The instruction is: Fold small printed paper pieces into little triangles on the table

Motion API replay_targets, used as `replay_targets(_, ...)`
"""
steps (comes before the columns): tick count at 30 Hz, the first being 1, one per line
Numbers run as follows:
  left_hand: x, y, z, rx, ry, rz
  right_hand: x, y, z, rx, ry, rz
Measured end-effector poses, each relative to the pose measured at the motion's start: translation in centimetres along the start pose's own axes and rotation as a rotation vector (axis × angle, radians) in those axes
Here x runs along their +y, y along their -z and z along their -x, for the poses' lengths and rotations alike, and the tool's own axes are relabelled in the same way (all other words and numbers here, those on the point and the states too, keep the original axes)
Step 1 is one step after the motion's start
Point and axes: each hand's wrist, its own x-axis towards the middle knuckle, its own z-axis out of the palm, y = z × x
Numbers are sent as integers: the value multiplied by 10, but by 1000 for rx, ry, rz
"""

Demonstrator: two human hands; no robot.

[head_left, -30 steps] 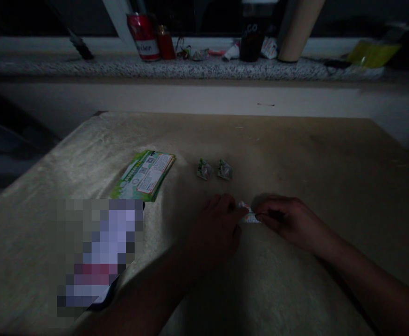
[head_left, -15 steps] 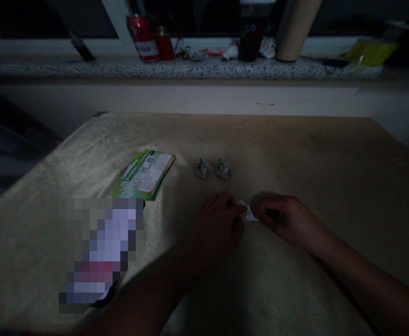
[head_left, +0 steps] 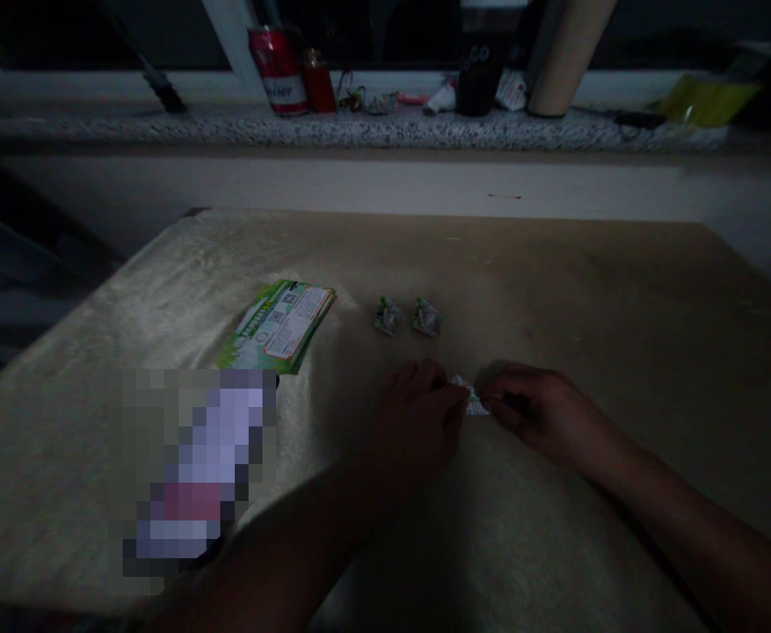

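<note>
A small printed piece of folded paper (head_left: 476,407) lies on the table between my two hands, mostly covered by fingers. My left hand (head_left: 423,404) presses on its left side with thumb and fingertips drawn together. At its right edge, my right hand (head_left: 528,400) pinches the paper between thumb and forefinger. Beyond my left hand sit two small folded paper pieces, a left one (head_left: 388,316) and a right one (head_left: 426,317), side by side. A stack of green and white printed leaflets (head_left: 280,325) rests farther left.
A blurred-out oblong object (head_left: 207,466) lies beside my left forearm on the cloth-covered table (head_left: 622,308). Behind, the stone windowsill (head_left: 385,132) carries a red can (head_left: 280,75), a small red bottle (head_left: 320,83), a dark cup (head_left: 481,79), a cardboard tube (head_left: 566,61) and a yellow item (head_left: 708,101).
The whole view has shifted slightly, so the leaflets and folded pieces appear a little farther right. Both hands keep their hold on the small paper, with only slight finger movement.
</note>
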Motion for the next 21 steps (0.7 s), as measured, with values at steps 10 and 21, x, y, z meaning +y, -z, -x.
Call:
replay_targets(10, -2, -4, 0, 37, -15, -3, -2, -8, 2, 36, -48, 89)
replay_targets(21, 1, -2, 0, 21, 3, -4, -2, -10, -2, 81, -91, 125)
